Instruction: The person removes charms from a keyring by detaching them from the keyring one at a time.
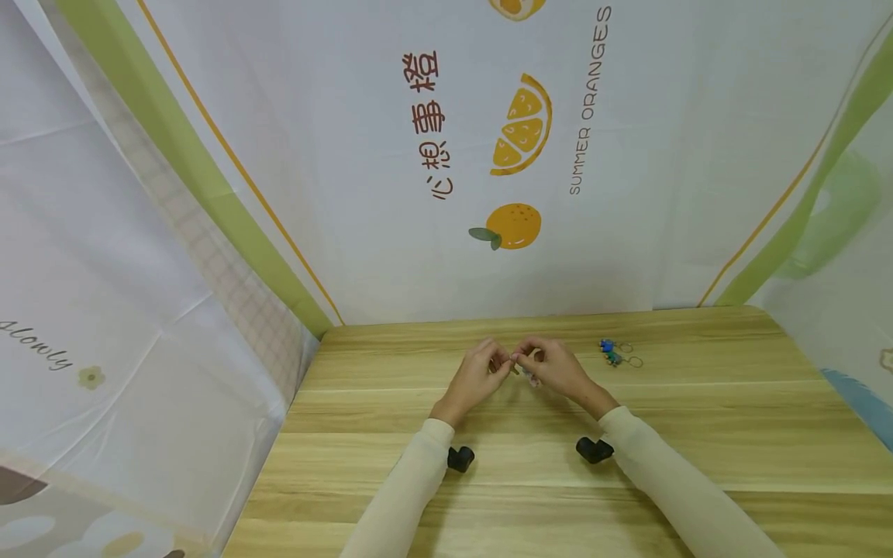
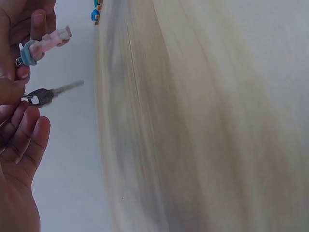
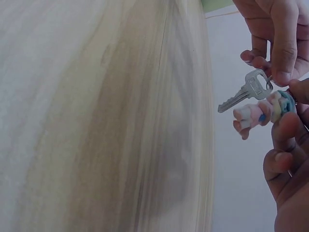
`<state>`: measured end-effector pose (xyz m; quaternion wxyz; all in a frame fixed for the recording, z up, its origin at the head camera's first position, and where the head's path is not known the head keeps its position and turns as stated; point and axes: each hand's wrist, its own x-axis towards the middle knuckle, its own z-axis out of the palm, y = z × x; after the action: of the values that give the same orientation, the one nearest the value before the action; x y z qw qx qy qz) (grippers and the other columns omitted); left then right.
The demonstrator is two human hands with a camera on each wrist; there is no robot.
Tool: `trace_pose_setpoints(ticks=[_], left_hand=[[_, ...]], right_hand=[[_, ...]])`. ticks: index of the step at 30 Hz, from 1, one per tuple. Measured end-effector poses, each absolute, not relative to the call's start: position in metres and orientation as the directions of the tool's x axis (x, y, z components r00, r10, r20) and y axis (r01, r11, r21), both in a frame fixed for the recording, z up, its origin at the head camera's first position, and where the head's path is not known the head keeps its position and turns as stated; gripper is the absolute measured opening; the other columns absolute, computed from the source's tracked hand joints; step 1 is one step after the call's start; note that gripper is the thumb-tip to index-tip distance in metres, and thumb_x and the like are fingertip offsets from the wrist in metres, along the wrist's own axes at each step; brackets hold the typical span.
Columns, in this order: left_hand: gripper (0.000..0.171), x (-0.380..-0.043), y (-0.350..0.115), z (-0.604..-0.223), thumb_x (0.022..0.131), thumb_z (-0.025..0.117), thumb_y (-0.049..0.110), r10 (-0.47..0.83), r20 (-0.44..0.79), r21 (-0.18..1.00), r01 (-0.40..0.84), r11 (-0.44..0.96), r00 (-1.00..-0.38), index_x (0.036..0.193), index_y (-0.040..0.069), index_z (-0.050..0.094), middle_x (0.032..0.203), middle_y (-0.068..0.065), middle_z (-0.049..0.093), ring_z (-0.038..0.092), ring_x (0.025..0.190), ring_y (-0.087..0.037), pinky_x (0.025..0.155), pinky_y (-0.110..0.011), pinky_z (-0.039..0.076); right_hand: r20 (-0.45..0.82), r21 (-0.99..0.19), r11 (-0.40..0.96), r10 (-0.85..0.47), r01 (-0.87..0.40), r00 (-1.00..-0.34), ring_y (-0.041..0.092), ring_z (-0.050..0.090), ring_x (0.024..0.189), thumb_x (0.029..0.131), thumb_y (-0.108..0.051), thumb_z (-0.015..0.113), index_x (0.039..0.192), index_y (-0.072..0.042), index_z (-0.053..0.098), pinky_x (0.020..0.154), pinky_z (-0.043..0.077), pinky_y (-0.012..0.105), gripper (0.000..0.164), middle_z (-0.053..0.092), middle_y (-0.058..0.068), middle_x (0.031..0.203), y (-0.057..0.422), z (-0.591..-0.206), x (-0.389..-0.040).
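Observation:
Above the table my two hands meet fingertip to fingertip. My left hand (image 1: 476, 378) pinches a small metal key ring between thumb and fingers. From that ring hangs a silver key (image 3: 248, 92), its blade pointing away from the fingers. My right hand (image 1: 556, 373) holds the blue-capped end of a little pink and white figurine keychain (image 3: 258, 113), which also shows in the left wrist view as a figurine (image 2: 46, 44). Fingers hide much of the ring and how the figurine joins it.
To the right of my hands lie a blue figure keychain (image 1: 605, 346) and a green figure keychain (image 1: 613, 359), each with a metal ring. A black device (image 1: 460, 459) sits at the left wrist, another black device (image 1: 594, 449) at the right. Printed cloth (image 1: 377, 256) hangs behind the wooden table (image 1: 530, 504).

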<state>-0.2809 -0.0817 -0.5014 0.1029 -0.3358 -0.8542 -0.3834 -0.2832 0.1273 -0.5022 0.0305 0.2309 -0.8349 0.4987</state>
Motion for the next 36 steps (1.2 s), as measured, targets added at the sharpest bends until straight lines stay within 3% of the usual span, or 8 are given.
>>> trace_pose_setpoints(ticks=[12,29,36], left_hand=[[0.008,-0.2813,-0.0821,-0.5010,0.104,0.069,0.007,0.487,0.438,0.584,0.651,0.485,-0.756,0.098,0.005,0.065,0.093,-0.006,0.065,0.059,0.079,-0.010,0.073,-0.018,0.054],[0.009,-0.2812,-0.0831,-0.4999,0.106,0.068,0.013,0.481,0.348,0.649,0.577,0.496,-0.805,0.107,0.004,0.067,0.105,-0.007,0.068,0.065,0.088,-0.013,0.079,-0.020,0.058],[0.014,-0.2827,-0.0811,-0.4981,0.110,0.063,0.019,0.477,0.323,0.673,0.553,0.492,-0.817,0.112,0.007,0.069,0.106,-0.006,0.069,0.065,0.092,-0.014,0.082,-0.022,0.058]], right_hand=[[0.260,-0.789,0.484,-0.294,-0.378,-0.920,0.020,0.065,0.055,0.105,-0.015,0.070,0.106,-0.008,0.075,0.048,0.051,0.028,0.009,0.075,0.010,0.099,0.1302,-0.5016,-0.2821],[0.278,-0.774,0.496,-0.290,-0.392,-0.916,0.016,0.062,0.054,0.104,-0.013,0.069,0.109,-0.005,0.074,0.047,0.046,0.025,0.011,0.075,0.010,0.101,0.1314,-0.4990,-0.2812],[0.316,-0.763,0.477,-0.313,-0.436,-0.896,0.020,0.062,0.051,0.104,-0.013,0.071,0.106,-0.006,0.074,0.045,0.045,0.025,0.008,0.076,0.009,0.098,0.1322,-0.4991,-0.2816]])
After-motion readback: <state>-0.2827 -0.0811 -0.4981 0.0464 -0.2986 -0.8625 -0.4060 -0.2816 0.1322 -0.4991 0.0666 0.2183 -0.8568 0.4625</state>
